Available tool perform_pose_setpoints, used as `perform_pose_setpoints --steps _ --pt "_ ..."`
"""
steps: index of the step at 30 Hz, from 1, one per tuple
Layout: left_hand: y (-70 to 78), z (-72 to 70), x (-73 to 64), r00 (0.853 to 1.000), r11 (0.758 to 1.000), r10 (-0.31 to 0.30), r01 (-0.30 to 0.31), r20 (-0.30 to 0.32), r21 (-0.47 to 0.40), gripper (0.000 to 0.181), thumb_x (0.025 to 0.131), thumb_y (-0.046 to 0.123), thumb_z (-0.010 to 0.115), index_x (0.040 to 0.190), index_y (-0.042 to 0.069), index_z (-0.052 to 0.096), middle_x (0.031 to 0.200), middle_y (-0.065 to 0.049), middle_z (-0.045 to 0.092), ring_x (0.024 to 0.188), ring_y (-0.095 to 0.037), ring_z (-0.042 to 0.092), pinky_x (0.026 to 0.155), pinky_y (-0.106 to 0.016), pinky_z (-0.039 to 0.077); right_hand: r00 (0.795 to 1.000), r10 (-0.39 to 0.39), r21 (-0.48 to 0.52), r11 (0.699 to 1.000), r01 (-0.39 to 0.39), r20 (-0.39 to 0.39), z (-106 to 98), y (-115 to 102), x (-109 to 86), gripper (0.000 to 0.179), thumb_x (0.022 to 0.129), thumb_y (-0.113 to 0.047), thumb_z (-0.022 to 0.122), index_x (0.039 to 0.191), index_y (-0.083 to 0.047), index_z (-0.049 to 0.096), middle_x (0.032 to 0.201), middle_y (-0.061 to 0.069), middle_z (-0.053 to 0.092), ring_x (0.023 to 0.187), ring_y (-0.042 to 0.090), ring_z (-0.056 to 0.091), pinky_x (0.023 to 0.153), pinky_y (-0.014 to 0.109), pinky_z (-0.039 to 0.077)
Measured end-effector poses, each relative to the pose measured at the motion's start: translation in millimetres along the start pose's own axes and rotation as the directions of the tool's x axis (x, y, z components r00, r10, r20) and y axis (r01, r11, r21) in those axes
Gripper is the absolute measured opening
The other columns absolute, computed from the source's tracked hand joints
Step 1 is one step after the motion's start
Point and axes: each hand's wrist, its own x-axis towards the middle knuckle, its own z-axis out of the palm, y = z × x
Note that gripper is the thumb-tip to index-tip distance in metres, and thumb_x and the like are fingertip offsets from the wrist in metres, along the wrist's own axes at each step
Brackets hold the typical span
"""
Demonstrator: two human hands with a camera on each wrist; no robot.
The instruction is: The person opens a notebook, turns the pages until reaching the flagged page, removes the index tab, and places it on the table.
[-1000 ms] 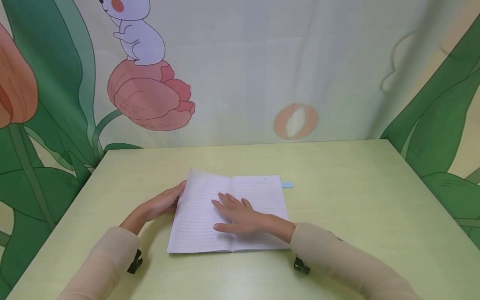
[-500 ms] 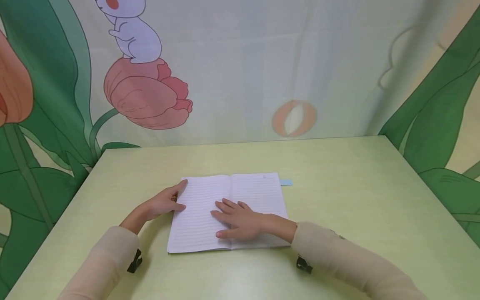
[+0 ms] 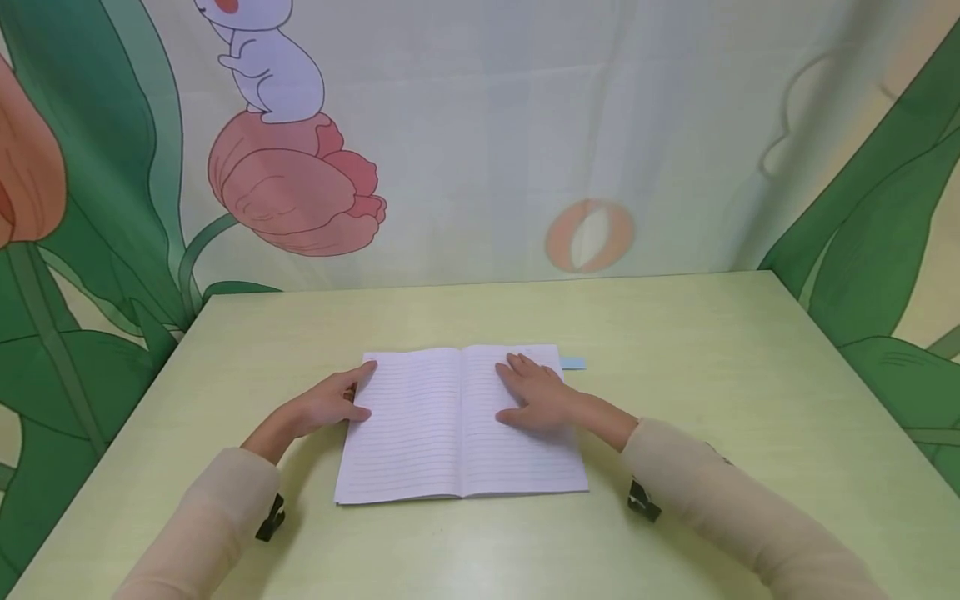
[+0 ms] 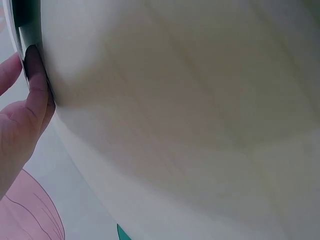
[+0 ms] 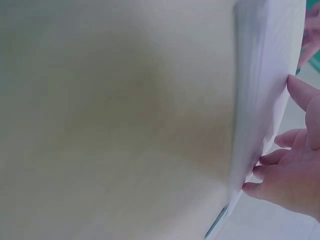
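An open notebook (image 3: 416, 433) with lined white pages lies flat on the table in the head view. At its left edge my left hand (image 3: 318, 408) rests the thumb and a finger on the left page. The left wrist view shows that hand (image 4: 22, 112) with the notebook's edge between the thumb and the other fingers. My right hand (image 3: 536, 396) lies on the upper part of the right page, its fingers spread. Close up in the right wrist view, the fingertips of this hand (image 5: 295, 155) touch the page beside the thick edge of the page stack (image 5: 250, 90).
A light blue tab (image 3: 573, 363) sticks out from the notebook's upper right side. The pale green table (image 3: 675, 333) reaches back to a curtain (image 3: 465, 167) printed with flowers and a rabbit. Black straps (image 3: 270, 518) hang below both sleeves.
The left page's raised upper corner has come down, and my left thumb has come onto the page. My right hand has slid from the middle fold rightward and up onto the right page.
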Motion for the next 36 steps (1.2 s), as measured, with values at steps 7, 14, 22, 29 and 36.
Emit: perform_pose_setpoints --steps 7,14,22,29,36 --pt "0.6 -0.5 0.4 1.000 1.000 0.001 -0.001 0.000 0.005 0.076 0.084 -0.004 0.058 0.144 -0.003 0.010 0.145 -0.029 0.014 0.128 -0.038 0.021 0.101 -0.049 0.024 0.997 0.074 -0.030 0.997 -0.075 -0.029 -10.5 27.8 -4.7 0.083 0.087 -0.043 0.055 0.142 0.007 0.017 0.146 0.028 0.010 0.134 0.039 0.006 0.100 0.062 0.009" --pt "1.6 -0.8 -0.4 1.000 1.000 0.001 -0.002 0.005 0.008 0.076 0.084 -0.003 0.058 0.144 -0.003 0.011 0.145 -0.028 0.014 0.128 -0.038 0.022 0.101 -0.048 0.023 0.993 0.114 -0.029 0.993 -0.114 -0.019 -14.6 35.2 -8.6 0.092 0.084 -0.048 0.058 0.143 0.006 0.013 0.147 0.026 0.007 0.135 0.037 0.005 0.099 0.063 0.006" --pt "-0.1 -0.9 1.2 1.000 1.000 -0.010 0.010 -0.005 0.019 0.077 0.084 -0.002 0.060 0.144 -0.002 0.012 0.144 -0.028 0.016 0.127 -0.037 0.023 0.103 -0.049 0.021 0.993 0.118 -0.034 0.992 -0.118 -0.022 -13.2 35.9 -8.1 0.091 0.084 -0.048 0.057 0.143 0.005 0.014 0.147 0.025 0.008 0.135 0.036 0.005 0.099 0.063 0.006" --pt "-1.7 -0.6 0.9 1.000 1.000 0.004 -0.003 -0.013 0.018 0.074 0.082 -0.004 0.060 0.143 -0.002 0.019 0.146 -0.027 0.013 0.132 -0.041 0.014 0.103 -0.051 0.018 0.994 0.110 -0.034 0.993 -0.111 -0.026 -11.4 37.0 -7.0 0.091 0.084 -0.048 0.057 0.143 0.004 0.012 0.147 0.025 0.007 0.135 0.036 0.004 0.099 0.063 0.005" --pt "-0.1 0.2 0.9 1.000 1.000 0.009 -0.009 -0.016 0.025 0.071 0.080 -0.006 0.060 0.141 -0.002 0.026 0.145 -0.027 0.016 0.131 -0.041 0.017 0.102 -0.051 0.020 0.993 0.121 -0.034 0.992 -0.121 -0.011 -11.3 38.4 -4.6 0.091 0.084 -0.048 0.057 0.144 0.003 0.010 0.148 0.023 0.006 0.136 0.034 0.002 0.099 0.064 0.003"
